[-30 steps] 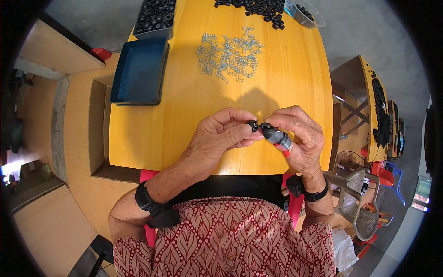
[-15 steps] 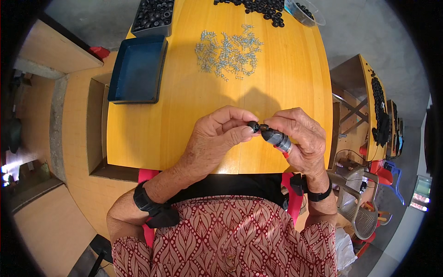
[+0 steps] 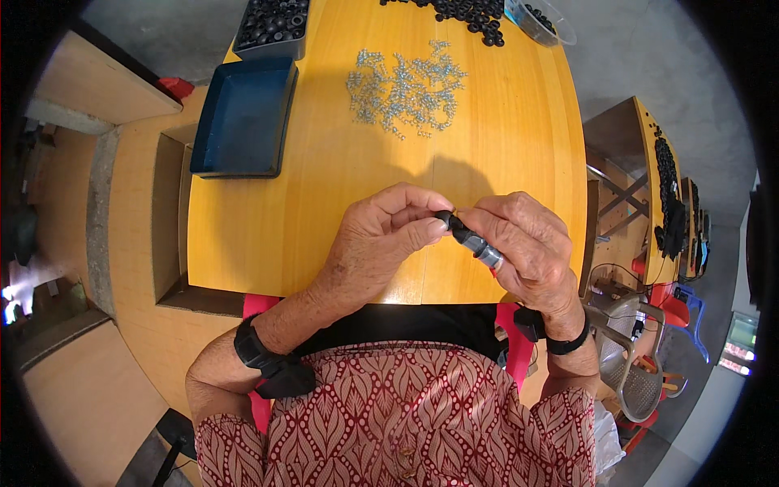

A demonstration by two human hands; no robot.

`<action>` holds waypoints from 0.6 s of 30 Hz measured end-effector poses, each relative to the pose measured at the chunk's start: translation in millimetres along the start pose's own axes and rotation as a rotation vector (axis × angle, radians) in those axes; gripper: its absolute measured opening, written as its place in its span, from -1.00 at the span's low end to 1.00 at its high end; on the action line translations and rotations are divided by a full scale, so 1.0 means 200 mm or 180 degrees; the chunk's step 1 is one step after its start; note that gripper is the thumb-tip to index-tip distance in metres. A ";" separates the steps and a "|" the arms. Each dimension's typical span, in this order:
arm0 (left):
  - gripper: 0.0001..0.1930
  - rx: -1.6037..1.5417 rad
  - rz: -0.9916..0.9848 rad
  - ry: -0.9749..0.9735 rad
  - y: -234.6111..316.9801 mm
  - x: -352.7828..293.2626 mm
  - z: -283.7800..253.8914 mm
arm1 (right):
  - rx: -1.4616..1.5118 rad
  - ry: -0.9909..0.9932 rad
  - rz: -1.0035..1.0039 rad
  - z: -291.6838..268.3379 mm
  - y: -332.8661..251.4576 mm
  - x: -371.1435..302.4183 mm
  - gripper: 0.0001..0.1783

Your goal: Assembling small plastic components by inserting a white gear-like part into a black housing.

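Observation:
Between the thumb and fingers of my left hand (image 3: 357,247) is a small round black plastic part (image 3: 444,217), pinched over the near part of the table. My right hand (image 3: 527,247) is closed on a screwdriver (image 3: 479,247) with a tapered black nose and a grey and red body. Its nose points up and left, meeting the black part or very close to it; fingers hide the exact contact. Farther off on the wooden table (image 3: 341,170) lies a loose spread of small silvery screws (image 3: 406,93).
A dark rectangular tray (image 3: 243,122) stands at the table's left edge. Behind it a bin (image 3: 276,50) holds many black parts. More black parts (image 3: 471,12) lie at the far edge beside a clear tub (image 3: 542,32). Chairs (image 3: 629,357) stand at the right.
The screwdriver's nose has closed in on the black part, and the right fingers have shifted forward along the tool. The left hand has barely moved.

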State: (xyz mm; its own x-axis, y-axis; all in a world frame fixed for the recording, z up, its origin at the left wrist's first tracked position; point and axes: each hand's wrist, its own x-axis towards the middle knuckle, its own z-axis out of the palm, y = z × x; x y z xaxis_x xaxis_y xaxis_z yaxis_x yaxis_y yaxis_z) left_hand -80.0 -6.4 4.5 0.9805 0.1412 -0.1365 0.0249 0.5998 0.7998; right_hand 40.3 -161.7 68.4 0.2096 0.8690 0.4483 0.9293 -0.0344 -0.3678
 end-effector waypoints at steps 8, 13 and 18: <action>-0.73 0.0179 -0.0089 0.0034 -0.02 0.00 -0.01 | 0.0175 -0.0059 -0.0023 0.03 0.03 -0.01 -0.61; -0.75 0.0320 -0.0116 0.0016 -0.02 0.01 -0.02 | 0.0164 -0.0085 -0.0046 0.06 0.05 -0.03 -0.58; -0.77 0.0637 -0.0193 -0.0001 0.00 0.01 -0.03 | 0.0188 -0.0041 -0.0120 0.09 0.06 -0.04 -0.55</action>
State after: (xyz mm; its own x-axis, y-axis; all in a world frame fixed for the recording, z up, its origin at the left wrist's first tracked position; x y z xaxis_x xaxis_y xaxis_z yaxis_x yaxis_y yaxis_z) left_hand -79.0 -1.1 0.6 0.9761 0.1093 -0.1878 0.1221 0.4387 0.8903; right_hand 44.0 -160.0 46.7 0.1705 0.8754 0.4523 0.9167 0.0273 -0.3985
